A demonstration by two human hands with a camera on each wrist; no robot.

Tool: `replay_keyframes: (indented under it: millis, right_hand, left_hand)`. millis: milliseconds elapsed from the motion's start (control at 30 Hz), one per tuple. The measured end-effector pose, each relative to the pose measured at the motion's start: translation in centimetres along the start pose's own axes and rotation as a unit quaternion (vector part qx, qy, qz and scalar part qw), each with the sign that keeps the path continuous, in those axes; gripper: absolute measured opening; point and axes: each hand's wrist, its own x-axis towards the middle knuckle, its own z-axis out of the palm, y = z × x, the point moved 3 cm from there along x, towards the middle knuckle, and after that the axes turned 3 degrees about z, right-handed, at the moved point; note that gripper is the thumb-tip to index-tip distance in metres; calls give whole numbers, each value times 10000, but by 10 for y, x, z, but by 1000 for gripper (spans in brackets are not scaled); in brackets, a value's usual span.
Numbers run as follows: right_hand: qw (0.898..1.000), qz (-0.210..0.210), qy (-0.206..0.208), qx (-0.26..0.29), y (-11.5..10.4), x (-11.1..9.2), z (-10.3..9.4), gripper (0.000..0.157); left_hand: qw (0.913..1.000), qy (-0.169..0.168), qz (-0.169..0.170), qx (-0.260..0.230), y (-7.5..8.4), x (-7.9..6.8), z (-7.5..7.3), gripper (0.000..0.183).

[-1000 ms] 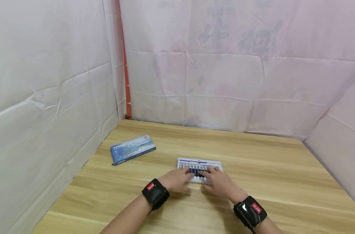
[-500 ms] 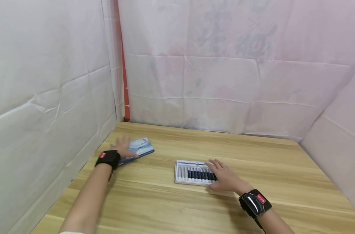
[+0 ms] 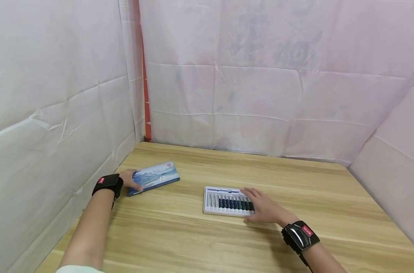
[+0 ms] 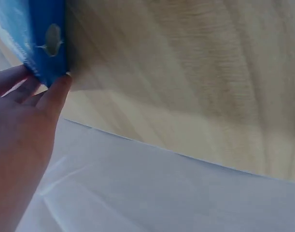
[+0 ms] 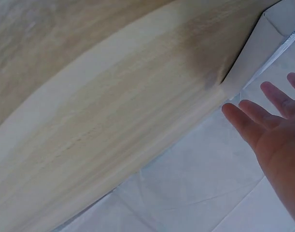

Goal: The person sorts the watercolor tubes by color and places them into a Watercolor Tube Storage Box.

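Note:
At the left of the table, my left hand holds the left end of a flat blue cardboard paint box with a mountain picture on its top. The left wrist view shows thumb and fingers on either side of the box's end, which has a small round cutout. A white tray of paint tubes, with a slim paintbrush along its far side, lies near the middle. My right hand is at its right end, fingers spread and partly over it; the tray's right edge is hidden.
The wood-grain table carries both things. White sheeting hangs along the left side, close to my left wrist, and more sheeting stands behind the table and on the right.
My left hand has left the paint tube tray, moved left to the blue paint box and taken hold of its left end. My right hand has shifted slightly right, uncovering most tubes.

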Motion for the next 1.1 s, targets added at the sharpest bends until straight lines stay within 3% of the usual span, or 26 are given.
replay_keyframes:
  millis: [400,633,800,900,1100]
  right_hand:
    - [9995,27,-179,272,6,7,-1,87]
    - [9974,152,-483,520,12,10,2,91]
    - [9966,140,-475,655,13,11,-1,92]
    - [9966,140,-471,661,14,8,-4,93]
    - [9974,187,-416,552,22,-7,-11,92]
  left_hand:
    - [9957,-809,301,348,33,-3,-4,92]
    - [9941,-909,237,539,42,1,4,91]
    - [9942,-969,360,309,61,0,13,89]
    - [9931,-1012,422,422,73,0,19,89]
    - [9911,-1177,497,371,96,4,31,90]
